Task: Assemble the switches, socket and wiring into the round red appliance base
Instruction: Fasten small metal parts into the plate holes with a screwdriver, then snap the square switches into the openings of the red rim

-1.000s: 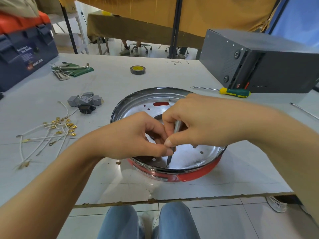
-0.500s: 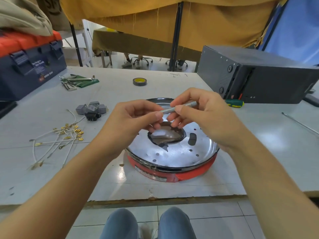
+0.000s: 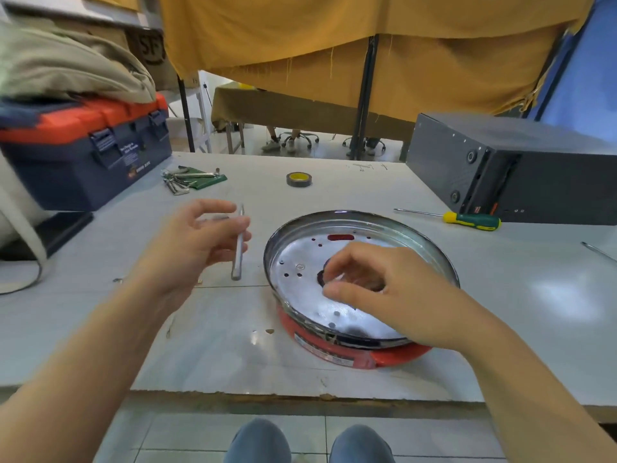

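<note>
At 6 o'clock, nearest the viewer, 2 knees in blue trousers (image 3: 310,442) show below the chipped edge of the white surface (image 3: 213,349). Just beyond, at 4 o'clock, the right hand (image 3: 390,295) hovers over the round red appliance base (image 3: 362,279), its fingers (image 3: 337,290) bunched above the dark centre hole of the shiny metal plate; whether they pinch a small part there I cannot tell, as blur hides the tips. The base sits near the front edge, red rim showing at its near side. At 9 o'clock of the base, the left hand (image 3: 200,242) pinches a slim silver tool (image 3: 238,243) upright, its lower end close to the surface.

The step in hand seems to be work at the centre hole. It would go best with the tool parked well apart from the base and the left hand steadying the rim.

Farther off, a green and yellow screwdriver (image 3: 467,220) lies at 2 o'clock, a tape roll (image 3: 298,179) at 12, hex keys (image 3: 187,180) and a blue toolbox (image 3: 86,152) at 10. No switches, socket or wiring are in view.
</note>
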Available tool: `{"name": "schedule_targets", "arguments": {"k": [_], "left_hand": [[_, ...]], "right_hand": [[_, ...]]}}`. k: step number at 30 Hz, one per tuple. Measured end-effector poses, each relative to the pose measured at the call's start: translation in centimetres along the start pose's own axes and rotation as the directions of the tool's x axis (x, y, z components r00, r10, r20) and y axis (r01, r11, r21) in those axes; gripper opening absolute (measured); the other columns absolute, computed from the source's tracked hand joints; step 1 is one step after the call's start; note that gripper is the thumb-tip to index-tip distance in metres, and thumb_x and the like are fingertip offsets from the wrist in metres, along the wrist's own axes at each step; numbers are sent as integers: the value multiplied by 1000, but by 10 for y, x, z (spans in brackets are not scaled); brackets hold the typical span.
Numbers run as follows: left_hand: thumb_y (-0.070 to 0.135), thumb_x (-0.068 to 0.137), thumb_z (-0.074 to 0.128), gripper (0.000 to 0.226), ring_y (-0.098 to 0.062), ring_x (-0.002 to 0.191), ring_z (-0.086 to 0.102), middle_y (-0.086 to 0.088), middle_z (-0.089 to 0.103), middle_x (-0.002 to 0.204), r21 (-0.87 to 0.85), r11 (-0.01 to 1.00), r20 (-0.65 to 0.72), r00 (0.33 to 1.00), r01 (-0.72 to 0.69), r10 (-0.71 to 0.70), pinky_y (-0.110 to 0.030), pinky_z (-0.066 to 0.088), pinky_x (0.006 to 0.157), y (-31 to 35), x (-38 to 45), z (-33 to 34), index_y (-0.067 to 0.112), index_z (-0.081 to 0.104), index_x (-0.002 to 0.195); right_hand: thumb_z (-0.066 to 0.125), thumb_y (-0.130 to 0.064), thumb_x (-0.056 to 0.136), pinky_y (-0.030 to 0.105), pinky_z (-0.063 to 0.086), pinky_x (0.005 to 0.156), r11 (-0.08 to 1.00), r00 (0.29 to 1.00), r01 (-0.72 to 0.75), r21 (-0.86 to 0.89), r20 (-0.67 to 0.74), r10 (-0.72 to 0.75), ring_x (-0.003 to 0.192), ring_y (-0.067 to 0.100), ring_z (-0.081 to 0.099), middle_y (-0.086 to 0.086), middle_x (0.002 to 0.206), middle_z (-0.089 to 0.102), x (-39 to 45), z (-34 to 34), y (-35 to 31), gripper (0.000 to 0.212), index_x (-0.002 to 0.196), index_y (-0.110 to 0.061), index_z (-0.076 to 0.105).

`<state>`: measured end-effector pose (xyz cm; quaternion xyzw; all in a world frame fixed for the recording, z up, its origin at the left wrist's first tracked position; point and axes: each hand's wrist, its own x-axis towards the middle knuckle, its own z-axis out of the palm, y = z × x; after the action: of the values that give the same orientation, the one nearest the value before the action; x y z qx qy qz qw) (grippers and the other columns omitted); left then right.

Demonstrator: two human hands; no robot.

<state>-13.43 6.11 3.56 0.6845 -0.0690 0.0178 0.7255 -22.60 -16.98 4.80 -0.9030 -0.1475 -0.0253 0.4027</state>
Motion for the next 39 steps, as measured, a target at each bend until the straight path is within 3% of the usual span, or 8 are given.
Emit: {"name": "schedule_targets", "arguments": {"k": [7, 11, 18, 24, 28, 30, 32, 39], "left_hand": [[20, 79, 73, 4, -4, 59, 62, 3, 70, 67, 743, 666, 106, 994, -68, -16, -14, 45, 59, -45, -3, -25, 22, 69, 79], [16, 81, 69, 16, -2, 67, 55, 8, 62, 72, 845, 517, 133, 990, -132, 37, -5, 36, 54, -57, 4, -26, 19, 70, 96], [22, 90, 57, 23, -21, 86, 54, -8, 56, 95, 913, 361, 146, 978, -192, 152, -25, 34, 72, -67, 8, -25, 15, 70, 108], [30, 93, 55, 35, -19, 94, 52, -4, 45, 109, 885, 412, 142, 969, -216, 203, -25, 39, 84, -72, 1, -22, 15, 59, 124], [37, 90, 56, 23, 2, 82, 60, 7, 60, 103, 611, 754, 131, 970, -243, 206, -5, 42, 67, -49, -9, 0, 26, 62, 109], [39, 90, 54, 24, 3, 88, 64, 6, 63, 112, 281, 956, 215, 976, -82, 21, -11, 51, 74, -39, -14, 16, 31, 58, 113], [40, 89, 54, 39, -3, 98, 64, 6, 58, 123, 126, 992, 242, 969, 23, -53, -24, 51, 90, -35, -16, 28, 31, 50, 127], [38, 82, 64, 75, -9, 122, 48, 11, 39, 136, 6, 995, 174, 980, 99, -98, -31, 35, 104, -34, -4, 42, 39, 23, 145]], "right_hand": [[64, -52, 79, 12, 42, 80, 930, 987, 70, -360, 160, -12, 94, -8, 50, -24, 92, 59, -21, 9, 8, 16, 86, -39, 57], [64, -42, 83, 25, 44, 78, 912, 993, 105, -397, 96, -72, 82, 0, 51, -19, 80, 54, -23, 14, 11, 17, 77, -28, 58], [64, -31, 86, 26, 43, 68, 889, 975, 172, -424, -56, -216, 72, 0, 47, -17, 71, 51, -26, 22, 13, 18, 72, -23, 56], [68, -22, 83, 15, 43, 65, 914, 941, 174, -368, -211, -264, 78, -2, 57, -17, 71, 60, -21, 10, 9, 11, 75, -15, 67], [70, -23, 82, 6, 41, 62, 971, 896, 146, -191, -391, -211, 73, -4, 57, -21, 70, 62, -14, -5, 2, 16, 70, -30, 62], [69, -19, 82, 8, 38, 52, 990, 861, 130, -55, -489, -140, 56, 2, 52, -16, 61, 59, -6, -11, 1, 21, 65, -26, 60], [67, -14, 84, 10, 39, 47, 982, 817, 144, 119, -574, -51, 48, 1, 50, -10, 55, 59, 1, -18, -1, 24, 62, -22, 61], [56, -11, 89, 26, 54, 55, 540, 762, 315, 781, -547, 347, 56, 16, 65, 4, 65, 70, 19, -32, 9, 27, 66, -16, 70]]}}
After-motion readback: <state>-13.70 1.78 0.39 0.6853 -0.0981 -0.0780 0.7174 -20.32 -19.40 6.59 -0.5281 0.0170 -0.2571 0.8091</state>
